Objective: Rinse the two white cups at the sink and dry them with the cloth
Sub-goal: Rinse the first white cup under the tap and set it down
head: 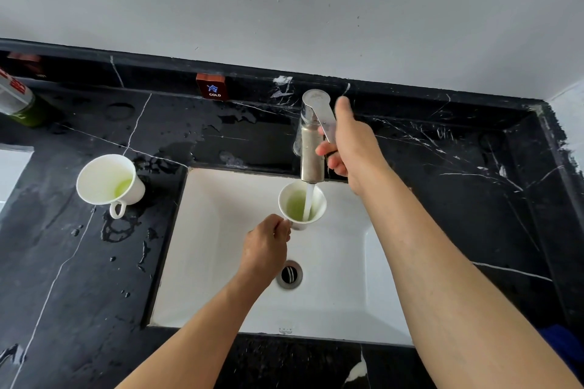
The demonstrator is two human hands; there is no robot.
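Now the left hand [267, 238] grips one cup [301, 204] upright under the stream; right hand [349, 144] clasps the tap lever [322, 115] (second cup [107, 180] waits leftward).

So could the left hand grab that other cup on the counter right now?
Probably not at once: the left hand is holding the cup under the tap. The counter cup stands unobstructed to its left, so once freed, likely yes.

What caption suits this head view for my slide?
Left hand holds white ceramic cup under running steel faucet.
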